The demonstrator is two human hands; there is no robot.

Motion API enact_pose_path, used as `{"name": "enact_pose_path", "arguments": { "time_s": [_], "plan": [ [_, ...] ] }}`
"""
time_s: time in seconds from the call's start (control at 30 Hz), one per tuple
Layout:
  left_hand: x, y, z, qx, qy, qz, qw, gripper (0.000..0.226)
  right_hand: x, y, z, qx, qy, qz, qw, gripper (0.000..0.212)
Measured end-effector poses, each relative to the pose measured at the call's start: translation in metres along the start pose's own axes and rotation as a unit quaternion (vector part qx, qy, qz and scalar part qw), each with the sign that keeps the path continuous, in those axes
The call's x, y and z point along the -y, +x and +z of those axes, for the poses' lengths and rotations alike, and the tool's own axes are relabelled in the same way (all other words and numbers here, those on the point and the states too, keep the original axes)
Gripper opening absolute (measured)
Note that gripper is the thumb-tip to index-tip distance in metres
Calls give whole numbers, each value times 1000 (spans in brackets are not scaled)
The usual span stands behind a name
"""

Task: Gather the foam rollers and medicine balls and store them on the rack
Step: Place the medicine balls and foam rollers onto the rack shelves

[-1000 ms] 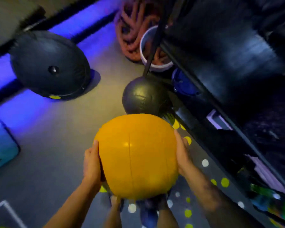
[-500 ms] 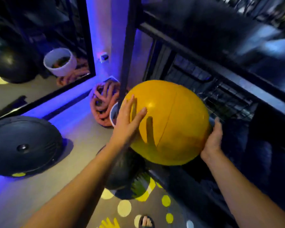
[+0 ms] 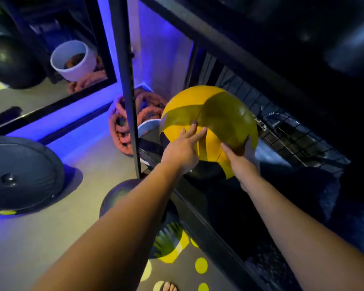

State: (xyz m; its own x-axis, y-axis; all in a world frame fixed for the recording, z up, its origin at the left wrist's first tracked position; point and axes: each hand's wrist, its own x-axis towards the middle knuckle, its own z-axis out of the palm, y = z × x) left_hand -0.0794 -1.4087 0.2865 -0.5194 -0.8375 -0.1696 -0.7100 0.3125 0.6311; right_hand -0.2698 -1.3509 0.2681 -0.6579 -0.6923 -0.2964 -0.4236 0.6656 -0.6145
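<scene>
Medicine ball (image 3: 219,114) inside rack (image 3: 198,208), right of its post (image 3: 125,80); second ball (image 3: 114,198) on floor (image 3: 72,238) below, dome (image 3: 23,175) far left.

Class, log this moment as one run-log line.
yellow medicine ball: at rack shelf | left hand: flat on it | right hand: on its side | black medicine ball: on floor

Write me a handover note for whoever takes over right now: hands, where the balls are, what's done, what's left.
Left hand: fingers straight, pressing on the yellow medicine ball.
Right hand: flat against the ball's lower right side; together the two hands carry it.
The ball is inside the rack frame, at its wire shelf; I cannot tell whether it rests there.
The black medicine ball lies on the floor by the rack's front post.
Done: yellow ball brought to the rack.
Left: release it, then shelve the black ball. No foam roller can be made out here.
</scene>
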Motion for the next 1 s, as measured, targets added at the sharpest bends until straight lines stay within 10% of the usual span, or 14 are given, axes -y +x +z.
{"name": "enact_pose_path", "arguments": {
  "time_s": [0.37, 0.5, 0.6, 0.73, 1.0],
  "plan": [
    [10, 8, -8, 29, -33, -10, 999, 91, 15, 2, 16, -25, -28, 3, 999, 100],
    [48, -32, 4, -193, -197, 19, 961, 81, -6, -18, 10, -53, 130, -13, 990, 110],
    [111, -85, 46, -314, -302, -111, 893, 59, -50, -59, 38, -130, 210, -53, 968, 101],
    [210, -154, 110, -169, -258, -283, 908, 52, -105, -130, 116, -194, 140, -52, 970, 55],
    [298, -216, 104, -8, -252, -286, 924, 44, -100, -206, 259, -5, 9, 35, 999, 31]
  ]
}}
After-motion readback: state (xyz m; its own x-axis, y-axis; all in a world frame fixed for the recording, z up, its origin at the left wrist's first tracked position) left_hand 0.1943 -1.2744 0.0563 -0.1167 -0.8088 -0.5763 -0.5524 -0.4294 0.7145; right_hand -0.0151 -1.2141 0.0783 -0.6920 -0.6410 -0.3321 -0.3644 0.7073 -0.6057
